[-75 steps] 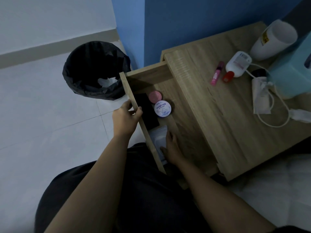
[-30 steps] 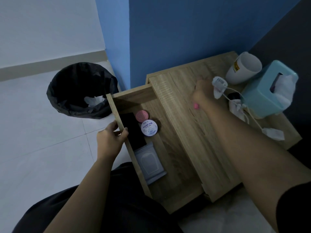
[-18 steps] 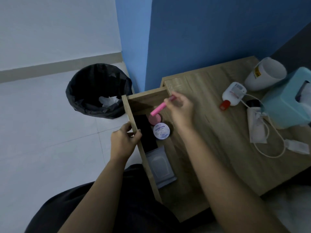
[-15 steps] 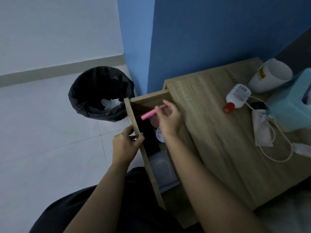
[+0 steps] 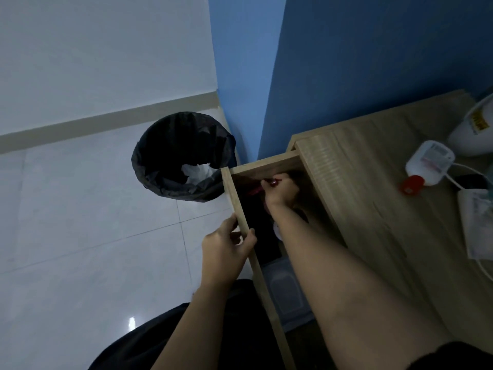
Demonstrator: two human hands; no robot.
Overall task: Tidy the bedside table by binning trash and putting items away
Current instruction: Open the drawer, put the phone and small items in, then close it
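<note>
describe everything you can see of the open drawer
The drawer is pulled out from the left side of the bedside table. It looks like light wood-grain board, with thin upright walls around a dark inside. The left hand grips the top edge of its outer front panel. The right hand reaches into its far end, holding a pink tube low near the far wall. Nearer, a pale flat packet lies on its floor. The forearm hides much of the rest.
</note>
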